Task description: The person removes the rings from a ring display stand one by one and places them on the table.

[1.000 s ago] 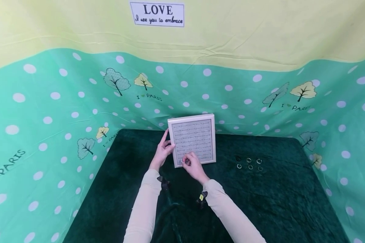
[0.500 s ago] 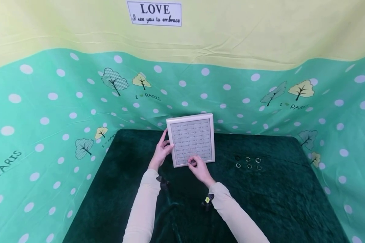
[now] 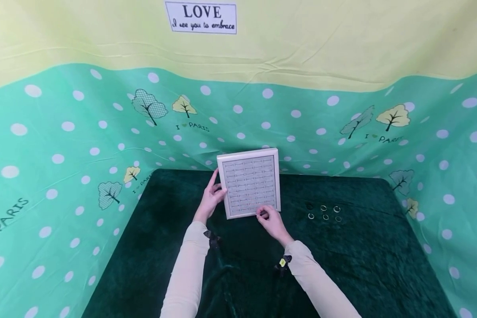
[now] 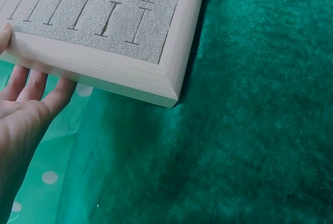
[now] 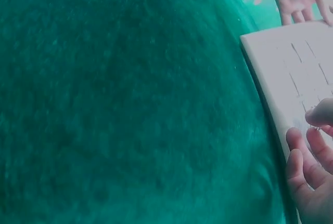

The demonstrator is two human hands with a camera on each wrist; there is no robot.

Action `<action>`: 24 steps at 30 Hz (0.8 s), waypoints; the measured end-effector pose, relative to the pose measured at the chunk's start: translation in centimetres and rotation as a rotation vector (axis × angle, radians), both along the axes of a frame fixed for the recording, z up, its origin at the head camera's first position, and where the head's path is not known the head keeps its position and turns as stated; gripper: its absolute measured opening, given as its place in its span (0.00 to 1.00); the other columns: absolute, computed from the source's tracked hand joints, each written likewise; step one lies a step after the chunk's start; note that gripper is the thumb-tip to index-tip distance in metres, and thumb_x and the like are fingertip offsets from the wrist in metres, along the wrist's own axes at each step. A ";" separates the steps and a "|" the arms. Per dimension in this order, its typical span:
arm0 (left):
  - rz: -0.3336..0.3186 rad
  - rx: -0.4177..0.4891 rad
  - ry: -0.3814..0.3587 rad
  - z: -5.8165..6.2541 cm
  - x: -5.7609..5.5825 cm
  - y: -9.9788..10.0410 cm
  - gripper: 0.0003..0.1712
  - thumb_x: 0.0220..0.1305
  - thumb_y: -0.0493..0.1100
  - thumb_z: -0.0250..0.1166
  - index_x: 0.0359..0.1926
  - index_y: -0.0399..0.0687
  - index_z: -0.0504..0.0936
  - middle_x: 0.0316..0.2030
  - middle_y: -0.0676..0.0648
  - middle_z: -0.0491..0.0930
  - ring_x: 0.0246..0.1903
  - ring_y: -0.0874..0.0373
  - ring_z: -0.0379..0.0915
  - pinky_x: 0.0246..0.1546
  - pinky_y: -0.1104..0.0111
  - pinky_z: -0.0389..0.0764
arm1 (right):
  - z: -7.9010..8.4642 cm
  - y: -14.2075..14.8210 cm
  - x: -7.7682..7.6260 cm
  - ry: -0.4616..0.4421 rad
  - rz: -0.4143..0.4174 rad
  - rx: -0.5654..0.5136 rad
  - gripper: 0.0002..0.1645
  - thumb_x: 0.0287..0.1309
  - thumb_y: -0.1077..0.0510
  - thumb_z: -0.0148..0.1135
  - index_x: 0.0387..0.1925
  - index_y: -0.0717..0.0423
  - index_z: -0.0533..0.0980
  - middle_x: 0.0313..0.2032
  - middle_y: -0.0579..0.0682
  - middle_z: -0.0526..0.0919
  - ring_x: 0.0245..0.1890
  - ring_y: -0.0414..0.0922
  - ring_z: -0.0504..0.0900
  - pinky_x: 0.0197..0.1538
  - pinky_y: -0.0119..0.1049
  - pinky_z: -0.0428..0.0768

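A ring display tray with a pale wooden frame and a grey slotted pad stands tilted at the back of the table. At its left side, my left hand grips the frame, thumb on the front and the other fingers behind. My right hand is at the tray's lower right, thumb and fingertips pinched over the bottom row of slots. Between those fingertips in the right wrist view, a bit of a small ring shows; the rest is covered.
Several loose rings lie in two short rows on the dark green velvet cloth, right of the tray. Behind the table hangs a green and yellow printed curtain, close to the tray's back.
My right hand has slid rightward along the tray's bottom row, from the lower left corner to the lower right. The left hand keeps its grip on the frame.
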State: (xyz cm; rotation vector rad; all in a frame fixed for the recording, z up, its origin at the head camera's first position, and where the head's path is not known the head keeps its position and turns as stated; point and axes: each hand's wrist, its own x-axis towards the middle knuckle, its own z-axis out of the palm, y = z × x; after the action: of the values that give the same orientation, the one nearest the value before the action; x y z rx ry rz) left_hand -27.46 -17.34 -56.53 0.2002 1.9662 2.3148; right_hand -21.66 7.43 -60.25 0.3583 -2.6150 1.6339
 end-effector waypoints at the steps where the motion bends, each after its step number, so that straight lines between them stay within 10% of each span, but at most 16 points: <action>1: -0.009 -0.003 -0.003 0.3 0.1 0.0 0.45 0.70 0.31 0.55 0.76 0.71 0.47 0.58 0.32 0.68 0.54 0.44 0.70 0.56 0.45 0.68 | 0.0 0.2 0.0 -0.005 -0.008 -0.003 0.05 0.56 0.70 0.63 0.32 0.59 0.77 0.36 0.54 0.75 0.32 0.47 0.79 0.42 0.45 0.78; 24: 0.030 -0.031 0.013 -0.3 0.0 0.2 0.45 0.69 0.32 0.57 0.73 0.79 0.51 0.55 0.36 0.71 0.52 0.46 0.72 0.53 0.49 0.73 | -0.9 7.0 0.4 -0.032 -0.062 0.098 0.06 0.55 0.69 0.64 0.31 0.57 0.77 0.37 0.53 0.75 0.32 0.46 0.78 0.39 0.40 0.76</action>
State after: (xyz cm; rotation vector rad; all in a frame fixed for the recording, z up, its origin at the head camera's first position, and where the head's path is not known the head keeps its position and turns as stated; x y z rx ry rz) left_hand -27.44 -17.12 -56.79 0.1854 2.0233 2.3051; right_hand -21.26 14.40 -61.15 0.2541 -2.7067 1.5099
